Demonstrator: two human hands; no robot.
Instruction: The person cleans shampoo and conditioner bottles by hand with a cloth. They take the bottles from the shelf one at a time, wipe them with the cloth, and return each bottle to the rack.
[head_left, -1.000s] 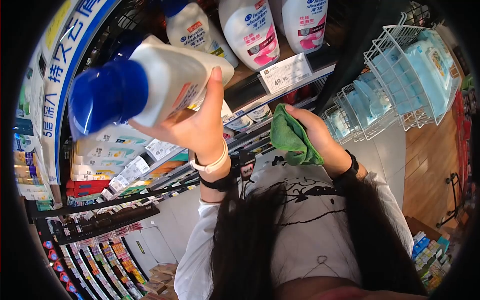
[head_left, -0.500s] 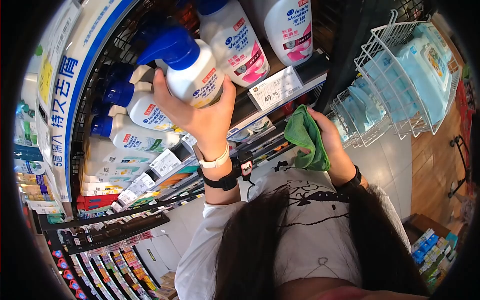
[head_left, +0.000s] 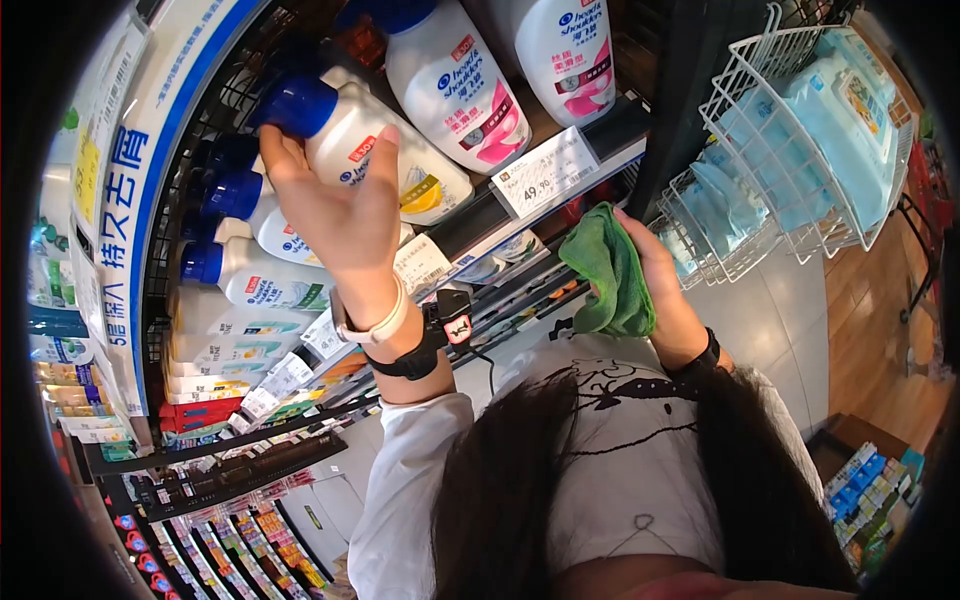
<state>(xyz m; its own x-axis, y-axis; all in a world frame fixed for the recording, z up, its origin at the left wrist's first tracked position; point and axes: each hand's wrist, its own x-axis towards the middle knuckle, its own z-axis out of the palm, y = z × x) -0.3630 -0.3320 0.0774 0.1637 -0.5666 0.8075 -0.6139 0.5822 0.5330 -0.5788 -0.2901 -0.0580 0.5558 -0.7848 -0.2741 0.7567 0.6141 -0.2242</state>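
A white shampoo bottle [head_left: 437,192] with a blue pump top and a yellow lemon label stands on the shelf. My left hand [head_left: 345,215] grips its near side, thumb across the front and fingers round by the blue cap, partly hidden. To its right are white shampoo bottles with pink labels, one tall pump bottle [head_left: 460,90] and another bottle [head_left: 572,55]. More blue-topped bottles [head_left: 265,275] line up to the left. A green cloth [head_left: 608,275] hangs folded in my right hand [head_left: 665,285], away from the shelf.
A price tag [head_left: 545,172] reading 49.90 sits on the shelf edge, with more tags along it. Wire baskets [head_left: 745,110] with pale blue wipe packs hang at the right. Lower shelves of small goods [head_left: 240,540] are at the bottom left.
The lemon-label bottle, earlier tilted forward in my left hand, now sits farther back on the shelf. My left hand has moved left along with it. The green cloth has barely shifted.
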